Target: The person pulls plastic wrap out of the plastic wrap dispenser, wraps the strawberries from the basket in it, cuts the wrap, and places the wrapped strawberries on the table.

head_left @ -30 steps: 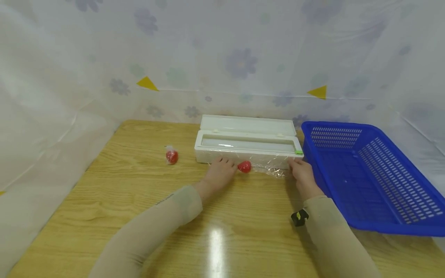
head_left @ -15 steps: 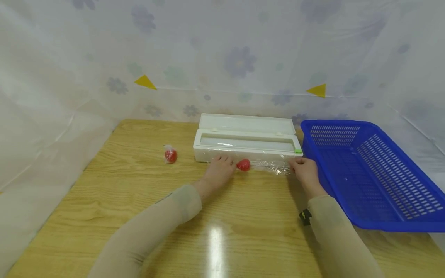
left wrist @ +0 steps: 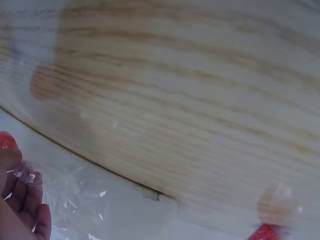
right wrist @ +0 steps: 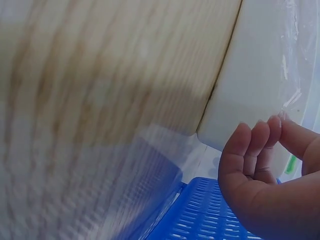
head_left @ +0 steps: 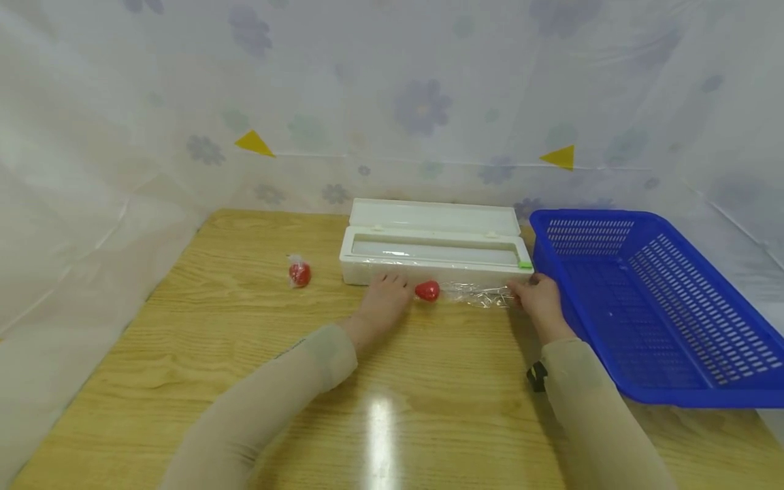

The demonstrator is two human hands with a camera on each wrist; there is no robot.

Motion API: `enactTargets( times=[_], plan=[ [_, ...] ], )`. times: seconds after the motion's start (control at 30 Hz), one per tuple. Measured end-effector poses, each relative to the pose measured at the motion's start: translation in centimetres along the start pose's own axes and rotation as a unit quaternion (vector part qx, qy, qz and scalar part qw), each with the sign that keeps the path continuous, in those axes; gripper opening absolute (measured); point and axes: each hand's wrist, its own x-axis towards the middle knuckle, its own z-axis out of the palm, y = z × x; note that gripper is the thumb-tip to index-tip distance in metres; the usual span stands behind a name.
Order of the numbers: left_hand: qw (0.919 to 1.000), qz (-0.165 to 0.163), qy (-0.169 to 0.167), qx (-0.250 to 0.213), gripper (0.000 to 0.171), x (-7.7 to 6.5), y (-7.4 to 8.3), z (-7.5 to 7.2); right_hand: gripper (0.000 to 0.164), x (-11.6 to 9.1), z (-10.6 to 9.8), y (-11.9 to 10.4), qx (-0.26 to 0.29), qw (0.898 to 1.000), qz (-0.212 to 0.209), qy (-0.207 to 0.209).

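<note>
A red, rounded fruit-like piece (head_left: 427, 291), wrapped in clear cling film (head_left: 480, 294), lies in front of the long white cling film box (head_left: 436, 262). My left hand (head_left: 386, 299) is at its left, and in the left wrist view the thumb and fingers (left wrist: 31, 192) pinch gathered film beside the red piece. On the other side, my right hand (head_left: 539, 303) pinches the film's right end between thumb and fingertips, as the right wrist view shows. The box lid (head_left: 435, 216) is up, and a roll of film (head_left: 435, 252) lies inside.
Another red piece (head_left: 299, 275), wrapped in film, lies on the wooden table (head_left: 214, 340) left of the box. A large blue basket (head_left: 631, 327) stands on the right, close to my right hand. A flowered sheet (head_left: 422, 109) hangs behind the table.
My right hand has shifted slightly right, and its pinch on the film has changed a little. The film beside the red piece looks more gathered. My left hand has stayed almost still.
</note>
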Motion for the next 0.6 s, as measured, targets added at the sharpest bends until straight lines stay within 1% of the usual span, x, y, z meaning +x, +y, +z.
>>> enactTargets(
  times=[0.07,0.17,0.23,0.47,0.6],
  plan=[
    [0.9998,-0.011,-0.001,-0.013,0.031,0.1,0.0,0.1,0.048,0.1,0.0,0.1,-0.007,1.000,-0.001,0.001],
    [0.9991,-0.026,0.002,-0.033,0.030,0.2,0.0,0.3,0.047,0.3,0.1,0.3,-0.003,1.000,0.002,-0.006],
    [0.9987,-0.029,0.011,-0.040,0.029,0.2,0.0,0.5,0.046,0.5,0.1,0.5,0.003,1.000,0.000,-0.009],
    [0.9968,-0.019,0.048,-0.061,0.028,0.0,-0.1,1.0,0.050,0.7,0.0,0.9,0.035,0.999,0.000,-0.030],
    [0.9916,-0.001,0.082,-0.100,0.026,0.5,-0.1,0.6,0.051,0.8,0.0,1.1,0.045,0.998,0.006,-0.039]
  ],
)
